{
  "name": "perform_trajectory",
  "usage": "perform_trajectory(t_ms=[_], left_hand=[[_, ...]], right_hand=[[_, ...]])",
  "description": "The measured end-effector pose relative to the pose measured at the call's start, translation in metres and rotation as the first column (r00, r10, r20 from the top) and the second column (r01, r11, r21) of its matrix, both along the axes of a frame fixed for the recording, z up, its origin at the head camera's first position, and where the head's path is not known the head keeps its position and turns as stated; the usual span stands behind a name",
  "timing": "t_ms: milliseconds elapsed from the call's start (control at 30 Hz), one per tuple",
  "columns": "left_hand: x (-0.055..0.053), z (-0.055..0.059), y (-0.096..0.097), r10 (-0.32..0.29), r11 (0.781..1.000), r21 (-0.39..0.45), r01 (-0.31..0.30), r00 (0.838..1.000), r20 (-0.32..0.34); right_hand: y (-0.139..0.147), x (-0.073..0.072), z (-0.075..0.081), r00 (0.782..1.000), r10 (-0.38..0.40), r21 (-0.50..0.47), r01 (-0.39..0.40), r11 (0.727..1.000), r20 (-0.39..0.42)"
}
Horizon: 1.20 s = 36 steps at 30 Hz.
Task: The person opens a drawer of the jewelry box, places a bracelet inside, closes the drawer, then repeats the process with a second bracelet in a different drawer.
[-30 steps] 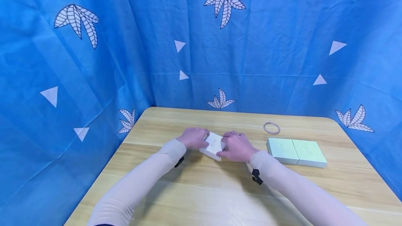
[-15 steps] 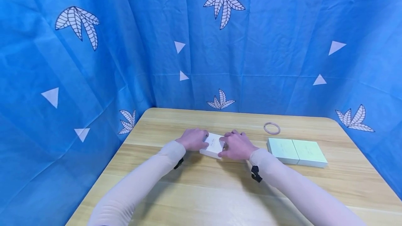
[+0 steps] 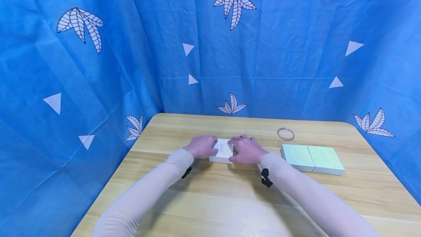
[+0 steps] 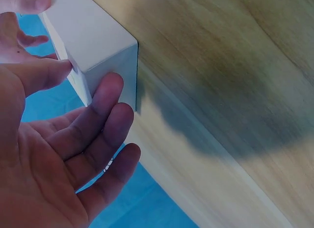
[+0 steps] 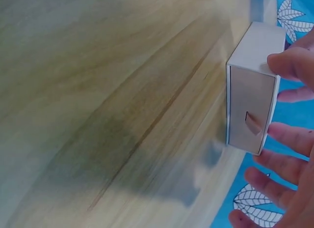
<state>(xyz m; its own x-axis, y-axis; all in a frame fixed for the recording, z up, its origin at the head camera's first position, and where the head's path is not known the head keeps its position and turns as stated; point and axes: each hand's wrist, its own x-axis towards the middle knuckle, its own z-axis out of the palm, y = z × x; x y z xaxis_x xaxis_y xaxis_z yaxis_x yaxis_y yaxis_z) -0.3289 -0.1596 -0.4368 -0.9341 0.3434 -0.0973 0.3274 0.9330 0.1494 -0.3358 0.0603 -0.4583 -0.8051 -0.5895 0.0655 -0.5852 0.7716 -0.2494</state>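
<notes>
A small white box (image 3: 224, 149) with faint print on top lies on the wooden table, its near side square to me. My left hand (image 3: 201, 146) grips its left end, and the left wrist view shows thumb and fingers around the corner of the box (image 4: 93, 34). At the other end my right hand (image 3: 247, 150) holds it, thumb on the near side and fingers towards the top and far edge. In the right wrist view, a small tab (image 5: 252, 124) sticks out of a slot in the box's right end.
To the right, two pale green boxes (image 3: 297, 156) (image 3: 325, 158) lie side by side on the table (image 3: 210, 200). Behind them is a pinkish ring (image 3: 286, 134). A blue patterned curtain (image 3: 279, 46) hangs behind the table and at both sides.
The white box has turned on the table, its right end swinging away from me until its near side lies straight. My right hand has moved slightly away with it; the left has hardly moved.
</notes>
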Motion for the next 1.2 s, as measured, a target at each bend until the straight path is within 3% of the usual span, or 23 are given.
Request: perform_trajectory(t_ms=[200,467,633,867,1200], left_hand=[[-0.003,0.001,-0.002,0.022,1.000,-0.004,-0.022,1.000,-0.009],[-0.012,-0.001,0.001,0.072,0.995,-0.054,-0.078,0.990,-0.118],[-0.017,-0.006,0.010,0.096,0.993,-0.062,-0.104,0.988,-0.119],[-0.021,-0.023,0.017,0.099,0.990,-0.086,-0.109,0.988,-0.117],[-0.024,-0.049,0.011,0.116,0.990,-0.072,-0.122,0.990,-0.085]], right_hand=[[0.000,-0.002,0.003,1.000,0.009,-0.017,-0.009,1.000,0.010],[0.002,-0.006,-0.001,1.000,0.011,-0.018,-0.011,1.000,-0.015],[0.002,-0.007,-0.002,1.000,0.015,-0.011,-0.015,1.000,-0.027],[0.002,-0.004,-0.004,1.000,0.004,-0.008,-0.004,1.000,-0.005],[0.002,0.000,-0.005,1.000,0.005,-0.031,-0.005,1.000,0.012]])
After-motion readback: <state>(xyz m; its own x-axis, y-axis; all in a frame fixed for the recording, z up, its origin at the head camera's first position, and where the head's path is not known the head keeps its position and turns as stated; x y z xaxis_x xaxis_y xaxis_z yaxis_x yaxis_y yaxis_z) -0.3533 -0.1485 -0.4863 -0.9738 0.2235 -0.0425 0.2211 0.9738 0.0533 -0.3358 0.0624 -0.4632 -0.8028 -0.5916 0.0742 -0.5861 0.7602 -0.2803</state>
